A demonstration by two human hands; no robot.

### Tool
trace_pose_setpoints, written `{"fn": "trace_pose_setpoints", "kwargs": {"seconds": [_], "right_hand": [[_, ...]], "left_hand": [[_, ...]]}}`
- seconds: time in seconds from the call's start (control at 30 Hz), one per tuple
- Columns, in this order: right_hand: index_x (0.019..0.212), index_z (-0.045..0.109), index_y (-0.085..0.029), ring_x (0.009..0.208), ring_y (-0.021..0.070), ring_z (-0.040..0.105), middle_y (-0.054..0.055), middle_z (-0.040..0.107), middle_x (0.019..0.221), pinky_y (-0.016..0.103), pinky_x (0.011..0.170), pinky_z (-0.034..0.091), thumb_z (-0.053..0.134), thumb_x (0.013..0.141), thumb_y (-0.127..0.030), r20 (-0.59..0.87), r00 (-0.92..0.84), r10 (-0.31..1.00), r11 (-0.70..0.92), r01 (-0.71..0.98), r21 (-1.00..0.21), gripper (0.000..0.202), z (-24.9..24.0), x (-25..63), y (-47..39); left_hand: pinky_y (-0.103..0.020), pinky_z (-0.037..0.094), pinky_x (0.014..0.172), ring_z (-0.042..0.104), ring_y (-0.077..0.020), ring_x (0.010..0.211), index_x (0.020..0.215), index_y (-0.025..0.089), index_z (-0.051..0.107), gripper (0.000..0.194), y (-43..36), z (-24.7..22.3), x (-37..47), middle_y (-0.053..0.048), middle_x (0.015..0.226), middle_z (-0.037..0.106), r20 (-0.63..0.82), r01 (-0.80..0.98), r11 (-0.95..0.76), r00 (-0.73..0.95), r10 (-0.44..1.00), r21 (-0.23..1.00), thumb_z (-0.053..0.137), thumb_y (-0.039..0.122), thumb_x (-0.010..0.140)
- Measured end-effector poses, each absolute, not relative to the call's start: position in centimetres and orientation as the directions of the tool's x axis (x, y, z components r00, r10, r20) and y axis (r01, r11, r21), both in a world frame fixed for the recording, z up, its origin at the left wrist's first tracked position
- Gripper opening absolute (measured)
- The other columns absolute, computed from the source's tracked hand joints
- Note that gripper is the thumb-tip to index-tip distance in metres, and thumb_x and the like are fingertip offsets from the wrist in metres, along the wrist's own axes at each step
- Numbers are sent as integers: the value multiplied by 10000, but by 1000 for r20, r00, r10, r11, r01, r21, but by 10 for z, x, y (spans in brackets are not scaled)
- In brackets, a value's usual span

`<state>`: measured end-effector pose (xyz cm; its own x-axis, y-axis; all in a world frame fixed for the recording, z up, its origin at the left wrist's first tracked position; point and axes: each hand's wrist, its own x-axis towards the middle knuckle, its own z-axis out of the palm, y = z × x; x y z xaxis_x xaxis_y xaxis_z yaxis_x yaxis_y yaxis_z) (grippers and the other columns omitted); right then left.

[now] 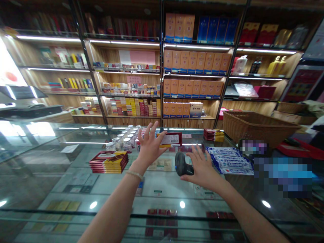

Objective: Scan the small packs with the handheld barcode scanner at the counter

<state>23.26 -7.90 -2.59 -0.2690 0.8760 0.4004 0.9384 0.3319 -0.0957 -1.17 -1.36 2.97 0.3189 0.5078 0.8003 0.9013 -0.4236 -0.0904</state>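
Observation:
My left hand (150, 146) holds a flat red-and-yellow packet, which looks like a chocolate bar (173, 139), between thumb and index finger. Its other fingers are spread, and the side with a white barcode label faces me. In my right hand (204, 170) is a black handheld barcode scanner (180, 163), gripped with the thumb below and the other fingers raised. The scanner's head is just below the bar, apart from it. A stack of matching bars (108, 162) lies left of my left hand, and a smaller stack (214, 135) sits farther back on the right.
Several small clear jars (123, 140) stand behind my left hand on the glass counter (78, 162). Blue-and-white packets (230, 160) lie to the right, near a wicker basket (258, 123). Shelves of boxes (193, 62) line the back wall.

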Motion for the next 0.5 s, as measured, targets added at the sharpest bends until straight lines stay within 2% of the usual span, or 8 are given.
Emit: {"fn": "trace_pose_setpoints", "kwargs": {"seconds": [0.1, 0.23, 0.37, 0.5], "right_hand": [[1239, 640, -171, 1565, 403, 168, 236, 284, 1656, 698, 1201, 145, 768, 747, -622, 376, -276, 884, 327, 942, -77, 680, -26, 231, -83], [1087, 687, -179, 1536, 423, 236, 208, 396, 1607, 723, 1165, 206, 717, 816, -497, 363, -297, 883, 338, 940, -53, 418, -26, 227, -87], [1109, 696, -174, 1474, 400, 352, 187, 543, 1484, 677, 1162, 276, 680, 817, -381, 378, -308, 873, 353, 934, -52, 358, -21, 223, -90], [1057, 713, -158, 1370, 364, 471, 175, 618, 1353, 564, 1112, 414, 662, 774, -284, 402, -300, 865, 369, 924, -104, 314, -17, 223, -89]], "left_hand": [[-663, 43, 1225, 261, -403, 1532, 1307, 334, 622, 670, -13, 29, -11, -126, 1687, 277, 798, 903, -422, 315, 514, -84, 876, 419, 693], [-658, 32, 1230, 264, -404, 1531, 1313, 338, 622, 665, -12, 28, -11, -115, 1688, 278, 795, 899, -433, 311, 521, -67, 865, 428, 701], [-662, 34, 1226, 253, -403, 1534, 1317, 333, 620, 668, -11, 26, -12, -121, 1688, 274, 793, 902, -425, 315, 522, -79, 864, 434, 703], [-663, 46, 1224, 254, -405, 1533, 1316, 327, 623, 683, -10, 25, -13, -132, 1687, 273, 793, 906, -413, 319, 519, -95, 876, 442, 692]]}}
